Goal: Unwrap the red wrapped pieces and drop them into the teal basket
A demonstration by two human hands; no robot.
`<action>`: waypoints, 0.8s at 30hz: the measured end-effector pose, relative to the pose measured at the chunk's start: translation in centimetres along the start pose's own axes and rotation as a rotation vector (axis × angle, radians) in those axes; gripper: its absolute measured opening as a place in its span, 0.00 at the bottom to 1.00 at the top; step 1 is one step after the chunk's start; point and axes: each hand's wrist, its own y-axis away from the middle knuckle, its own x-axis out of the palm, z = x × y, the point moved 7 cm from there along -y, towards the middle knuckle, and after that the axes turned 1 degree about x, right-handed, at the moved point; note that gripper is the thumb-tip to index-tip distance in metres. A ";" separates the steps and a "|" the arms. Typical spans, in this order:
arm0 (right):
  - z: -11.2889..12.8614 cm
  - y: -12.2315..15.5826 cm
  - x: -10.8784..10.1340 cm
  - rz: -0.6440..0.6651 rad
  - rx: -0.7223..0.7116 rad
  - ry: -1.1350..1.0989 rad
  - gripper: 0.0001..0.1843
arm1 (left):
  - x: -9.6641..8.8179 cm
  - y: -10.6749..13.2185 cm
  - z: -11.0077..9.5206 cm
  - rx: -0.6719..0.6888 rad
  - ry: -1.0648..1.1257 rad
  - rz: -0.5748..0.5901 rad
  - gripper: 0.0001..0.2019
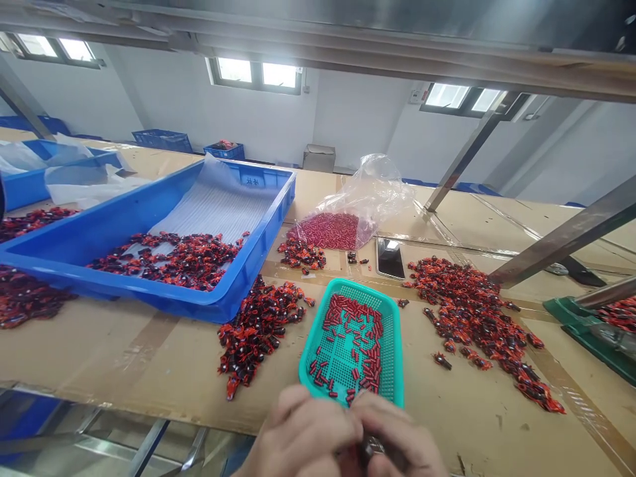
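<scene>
Cardboard-topped table [447, 411] | white wall [352, 109], windows [278, 75] | left hand [305, 434], right hand [400, 434] gripping dark piece [370, 446]

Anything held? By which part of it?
A small dark piece, in the right hand, left hand close by; blur hides which part is gripped.

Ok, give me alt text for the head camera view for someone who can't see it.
The wearer's left hand and right hand meet around a small dark piece at the near end of a green basket holding small red cylinders. At left, a blue tray holds red and black pieces; a phone and more piles lie on the brown tabletop.
</scene>
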 end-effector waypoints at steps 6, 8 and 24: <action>-5.9 0.6 -12.4 -0.361 0.116 1.018 0.28 | 0.6 -3.0 9.3 -0.118 -0.379 0.211 0.09; -8.4 1.0 -15.5 -0.412 0.160 1.162 0.36 | 1.4 -2.6 11.6 -0.140 -0.424 0.249 0.11; -5.8 -4.7 -4.2 0.120 -0.019 1.212 0.11 | -0.7 -2.5 9.2 -0.192 -0.072 0.103 0.11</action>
